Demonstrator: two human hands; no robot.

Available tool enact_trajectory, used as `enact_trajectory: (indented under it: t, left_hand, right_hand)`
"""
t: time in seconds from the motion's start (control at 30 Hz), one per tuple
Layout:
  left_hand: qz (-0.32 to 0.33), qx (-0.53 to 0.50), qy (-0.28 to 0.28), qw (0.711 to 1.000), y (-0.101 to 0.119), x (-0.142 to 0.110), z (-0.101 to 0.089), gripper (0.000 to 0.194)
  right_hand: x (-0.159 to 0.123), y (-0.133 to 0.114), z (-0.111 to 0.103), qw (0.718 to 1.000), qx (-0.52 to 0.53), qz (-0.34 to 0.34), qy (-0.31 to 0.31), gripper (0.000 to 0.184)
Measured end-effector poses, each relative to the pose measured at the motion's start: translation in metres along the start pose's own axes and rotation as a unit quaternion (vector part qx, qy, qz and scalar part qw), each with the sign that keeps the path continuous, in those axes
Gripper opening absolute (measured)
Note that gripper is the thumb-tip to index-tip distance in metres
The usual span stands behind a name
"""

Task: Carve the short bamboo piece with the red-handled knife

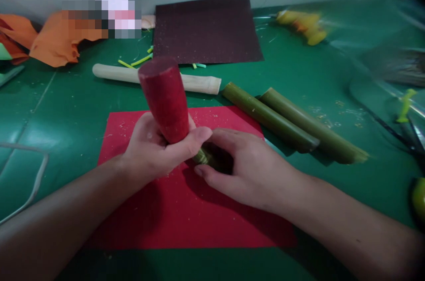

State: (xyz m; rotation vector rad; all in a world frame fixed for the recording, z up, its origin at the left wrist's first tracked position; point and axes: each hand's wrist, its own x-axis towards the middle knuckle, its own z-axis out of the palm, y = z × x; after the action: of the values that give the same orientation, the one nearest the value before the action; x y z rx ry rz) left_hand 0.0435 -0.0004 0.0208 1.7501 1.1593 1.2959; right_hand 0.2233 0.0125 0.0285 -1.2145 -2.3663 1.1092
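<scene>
My left hand is wrapped round a dark red tapered cylinder, its broad flat end up and tilted left. Its lower end is hidden in the hand. Close beside it, my right hand curls over a short green bamboo piece, mostly covered by the fingers. Both hands are over a red sheet sprinkled with pale crumbs. The fingertips of the two hands nearly meet; whether the cylinder touches the bamboo piece I cannot tell.
Two green bamboo tubes lie to the right, and a pale peeled stick lies behind the hands. Further back are a dark brown sheet, crumpled orange paper and a yellow-handled tool. Everything rests on a green tabletop.
</scene>
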Motion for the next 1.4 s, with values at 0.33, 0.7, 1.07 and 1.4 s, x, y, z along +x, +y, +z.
enact_trajectory:
  t: [0.33, 0.7, 1.07, 1.4]
  left_hand:
    - [-0.052, -0.056, 0.080, 0.994, -0.008, 0.000, 0.000, 0.033]
    - [0.009, -0.003, -0.014, 1.000, 0.004, 0.002, -0.001, 0.038]
    - [-0.024, -0.046, 0.046, 0.998, -0.004, -0.004, -0.002, 0.020]
    - [-0.029, -0.040, -0.017, 0.999, 0.002, 0.000, -0.005, 0.036]
  right_hand:
    - [0.000, -0.001, 0.001, 1.000, -0.003, 0.010, -0.005, 0.034]
    - [0.000, 0.001, 0.000, 1.000, 0.025, 0.007, -0.011, 0.021]
    - [0.002, 0.003, 0.000, 1.000, 0.003, 0.005, 0.002, 0.028]
    - [0.002, 0.002, -0.001, 1.000, 0.016, 0.018, -0.006, 0.026]
